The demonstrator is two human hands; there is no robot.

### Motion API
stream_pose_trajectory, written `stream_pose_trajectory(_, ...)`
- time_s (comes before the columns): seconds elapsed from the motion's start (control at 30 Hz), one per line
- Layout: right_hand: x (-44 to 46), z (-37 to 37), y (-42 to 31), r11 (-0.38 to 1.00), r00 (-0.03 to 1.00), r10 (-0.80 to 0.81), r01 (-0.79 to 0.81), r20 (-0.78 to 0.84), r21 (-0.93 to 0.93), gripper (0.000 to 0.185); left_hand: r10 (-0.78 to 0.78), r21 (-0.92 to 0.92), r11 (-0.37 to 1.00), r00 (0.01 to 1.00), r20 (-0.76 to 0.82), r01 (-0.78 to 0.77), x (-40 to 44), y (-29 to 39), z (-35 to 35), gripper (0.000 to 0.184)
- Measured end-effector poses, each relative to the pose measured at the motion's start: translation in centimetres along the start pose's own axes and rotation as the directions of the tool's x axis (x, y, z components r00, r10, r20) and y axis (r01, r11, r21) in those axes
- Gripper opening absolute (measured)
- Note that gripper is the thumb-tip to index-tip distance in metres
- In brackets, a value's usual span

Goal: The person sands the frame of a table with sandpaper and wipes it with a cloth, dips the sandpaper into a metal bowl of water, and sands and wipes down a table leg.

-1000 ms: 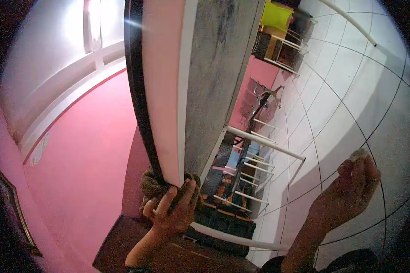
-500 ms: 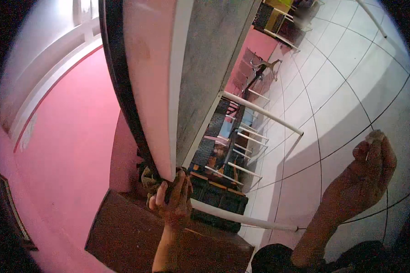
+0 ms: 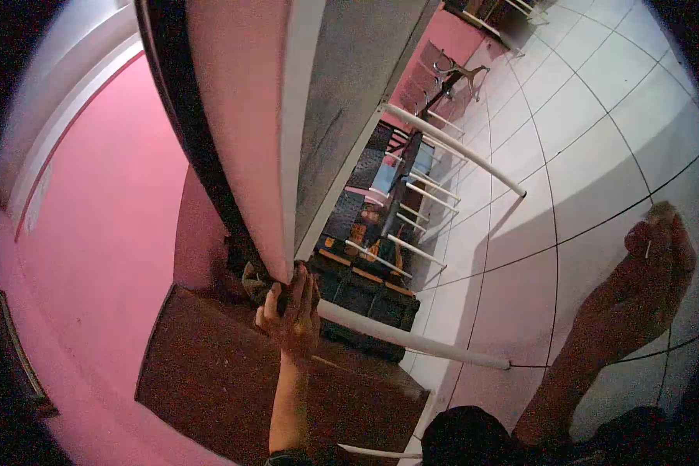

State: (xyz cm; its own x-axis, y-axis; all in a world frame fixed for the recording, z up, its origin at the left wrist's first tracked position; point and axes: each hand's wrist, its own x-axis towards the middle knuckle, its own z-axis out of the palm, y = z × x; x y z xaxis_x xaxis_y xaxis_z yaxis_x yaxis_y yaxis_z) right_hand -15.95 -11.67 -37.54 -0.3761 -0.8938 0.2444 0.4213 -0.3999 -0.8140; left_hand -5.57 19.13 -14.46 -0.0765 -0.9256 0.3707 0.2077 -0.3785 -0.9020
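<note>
My left hand (image 3: 293, 314) is closed on a dark, crumpled cloth (image 3: 255, 281), pressed against the near end of a long table (image 3: 241, 116). The cloth wraps about the corner, partly hidden by my fingers. The table has a pale surface, a black far edge and a grey side panel (image 3: 349, 93). Off to the right, over the floor, my right hand (image 3: 664, 264) hangs in shadow with fingers curled together, apart from the table. A thin pale mark shows by its fingers; what it holds, if anything, I cannot make out.
White table legs (image 3: 419, 338) stick out over the white tiled floor (image 3: 590, 155). Beyond the table are stacked black furniture (image 3: 365, 299) and a metal-framed bench (image 3: 454, 74). A brown panel (image 3: 233, 373) stands below my left hand, beside the pink wall (image 3: 109, 225).
The view has shifted a little, so the table end and my left hand sit higher in it. My left hand keeps the cloth at the corner. My right hand appears slightly farther right.
</note>
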Motion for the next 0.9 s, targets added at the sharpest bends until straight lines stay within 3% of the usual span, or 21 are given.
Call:
stream_pose_trajectory(0.07, 0.0, 0.3, -0.1, 1.0, 1.0, -0.005, 0.005, -0.01, -0.007, 0.025, -0.01, 0.001, 1.0, 1.0, 0.01, 0.01, -0.2, 0.1, 0.3, 0.024)
stream_pose_trajectory(0.17, 0.4, -0.8, 0.8, 0.865, 0.922, -0.302, 0.373, 0.243, -0.337, 0.026, 0.033, 0.021, 0.999, 0.999, 0.03, -0.033, -1.2, -0.4, 1.0, 0.022)
stream_pose_trajectory(0.27, 0.6, -1.5, 2.2, 0.743, 0.843, -0.397, 0.527, 0.363, -0.411, 0.025, -0.049, -0.036, 0.998, 0.997, 0.056, 0.051, -2.5, -0.2, 1.6, 0.021)
stream_pose_trajectory(0.37, -1.0, -0.1, 1.9, 0.908, 0.935, -0.274, 0.329, 0.225, -0.259, 0.024, -0.146, -0.131, 0.975, 0.959, 0.243, 0.181, -6.0, -0.9, 3.4, 0.021)
stream_pose_trajectory(0.47, -1.5, 0.1, 2.1, 0.88, 0.945, -0.199, 0.289, 0.26, -0.377, 0.024, -0.112, -0.124, 0.981, 0.961, 0.252, 0.147, -7.8, -1.2, 4.5, 0.02)
stream_pose_trajectory(0.53, -2.2, 1.1, 2.0, 0.999, 0.99, 0.029, -0.035, 0.137, 0.041, 0.023, -0.138, -0.128, 0.974, 0.94, 0.311, 0.185, -9.2, -1.2, 4.8, 0.021)
stream_pose_trajectory(0.57, -2.5, 1.5, 1.9, 0.947, 0.98, 0.164, -0.187, 0.108, 0.26, 0.023, -0.146, -0.134, 0.971, 0.932, 0.332, 0.199, -9.7, -1.2, 5.3, 0.021)
stream_pose_trajectory(0.6, -2.8, 1.6, 2.0, 0.964, 0.982, 0.136, -0.161, 0.13, 0.212, 0.023, -0.312, -0.401, 0.802, 0.882, 0.352, 0.443, -10.3, -0.8, 6.2, 0.022)
stream_pose_trajectory(0.63, -3.1, 1.6, 2.1, 0.978, 0.982, 0.109, -0.134, 0.152, 0.162, 0.023, -0.441, -0.615, 0.505, 0.793, 0.419, 0.606, -10.5, -0.3, 6.8, 0.023)
stream_pose_trajectory(0.67, -3.3, 1.7, 2.2, 0.988, 0.98, 0.086, -0.107, 0.177, 0.115, 0.023, -0.515, -0.736, 0.131, 0.68, 0.522, 0.665, -10.6, 0.0, 7.3, 0.023)
stream_pose_trajectory(0.73, -3.3, 1.9, 2.2, 0.988, 0.983, 0.02, -0.048, 0.184, 0.147, 0.023, -0.312, -0.473, 0.77, 0.9, 0.305, 0.428, -9.8, -0.6, 5.9, 0.023)
stream_pose_trajectory(0.77, -3.4, 1.9, 2.2, 0.987, 0.982, -0.011, -0.02, 0.188, 0.161, 0.024, -0.137, -0.241, 0.95, 0.957, 0.255, 0.2, -9.2, -0.8, 5.1, 0.024)
stream_pose_trajectory(0.87, -2.9, 2.1, 1.6, 0.997, 0.987, 0.039, -0.049, 0.153, 0.062, 0.026, -0.156, -0.301, 0.922, 0.947, 0.282, 0.242, -10.3, -1.1, 5.6, 0.023)
stream_pose_trajectory(0.9, -2.4, 1.8, 1.7, 0.994, 0.979, -0.095, 0.102, 0.18, -0.033, 0.027, -0.173, -0.303, 0.915, 0.939, 0.299, 0.265, -10.5, -1.1, 5.4, 0.024)
